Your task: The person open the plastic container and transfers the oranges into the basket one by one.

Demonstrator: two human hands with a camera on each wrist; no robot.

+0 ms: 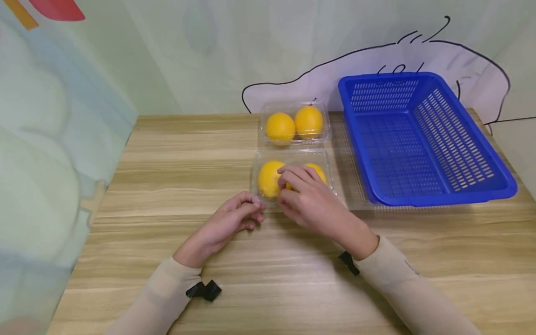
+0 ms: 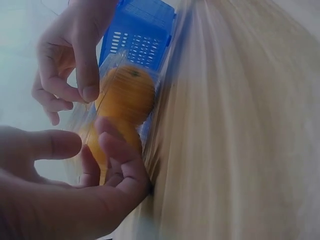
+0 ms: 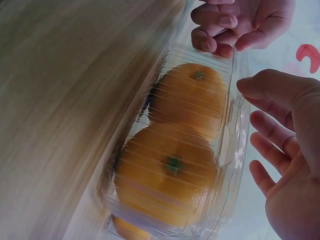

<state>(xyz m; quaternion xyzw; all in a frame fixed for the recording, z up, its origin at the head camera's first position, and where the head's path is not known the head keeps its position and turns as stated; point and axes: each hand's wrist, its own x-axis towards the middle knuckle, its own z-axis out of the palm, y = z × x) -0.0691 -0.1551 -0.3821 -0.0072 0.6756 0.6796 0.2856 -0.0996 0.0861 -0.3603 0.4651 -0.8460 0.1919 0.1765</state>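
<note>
A clear plastic clamshell box (image 1: pixel 256 160) holding two oranges (image 1: pixel 270 179) lies on the table in front of the person. In the right wrist view, its ribbed lid (image 3: pixel 200 142) is over the fruit. The right hand (image 1: pixel 310 197) reaches over the box's front edge, thumb and index fingertip pinching the rim, other fingers loosely spread. At the front left corner is the left hand (image 1: pixel 232 216), fingers bent and fingertips right at the corner. The left wrist view shows a gap between the left thumb (image 2: pixel 62 144) and fingers.
Behind stands a second clear box (image 1: pixel 324 135) with two oranges (image 1: pixel 309 122) in it. A blue slotted basket (image 1: pixel 364 160) sits to the right on the wooden table (image 1: pixel 176 153). A printed curtain (image 1: pixel 188 56) hangs along the back.
</note>
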